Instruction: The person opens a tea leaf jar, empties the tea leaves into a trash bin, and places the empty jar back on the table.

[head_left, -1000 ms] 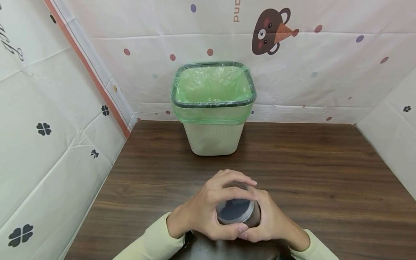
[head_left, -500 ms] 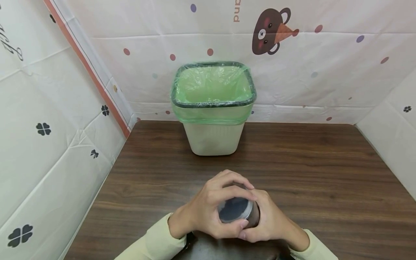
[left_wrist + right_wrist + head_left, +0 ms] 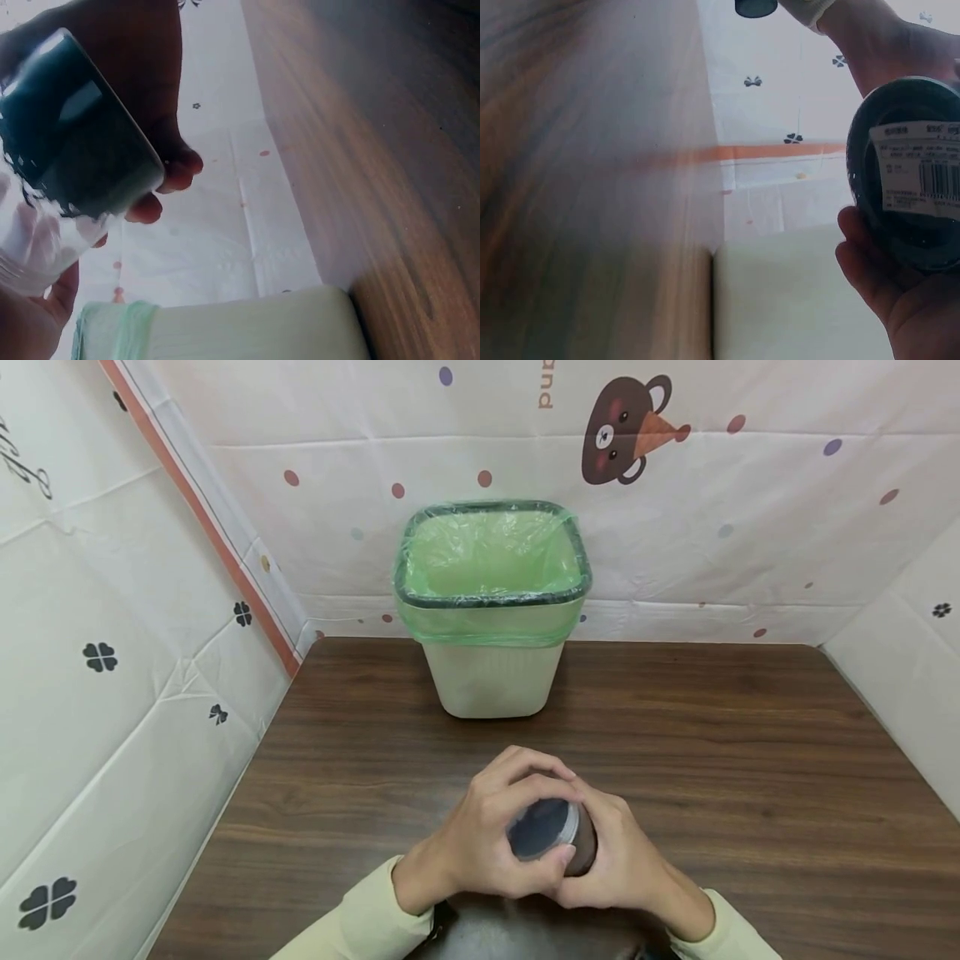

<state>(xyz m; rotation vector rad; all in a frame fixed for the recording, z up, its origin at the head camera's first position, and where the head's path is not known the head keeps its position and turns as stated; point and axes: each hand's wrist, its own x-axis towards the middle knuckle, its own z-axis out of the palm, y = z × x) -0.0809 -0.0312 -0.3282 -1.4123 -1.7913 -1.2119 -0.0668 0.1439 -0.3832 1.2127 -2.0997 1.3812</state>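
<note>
Both hands hold a round clear jar (image 3: 584, 847) with dark contents, tilted above the wooden table in the head view. My left hand (image 3: 483, 837) curls its fingers and thumb around the lid end (image 3: 537, 829). From the other side, my right hand (image 3: 628, 853) grips the body near the base. In the left wrist view the jar (image 3: 82, 135) is dark toward the base, see-through toward the lid. The right wrist view shows the jar's base, bearing a white barcode label (image 3: 919, 169), with right-hand fingers (image 3: 866, 262) beneath it. The palms are mostly hidden.
A cream trash bin (image 3: 495, 681) with a green bag liner (image 3: 491, 625) stands at the back of the brown wooden table (image 3: 712, 735), beyond the hands. Patterned white sheets (image 3: 750, 527) hang behind and along both sides.
The left fingertips have shifted left around the lid and the left thumb has moved upward. The jar and both hands have risen slightly in the view. The bin stays put.
</note>
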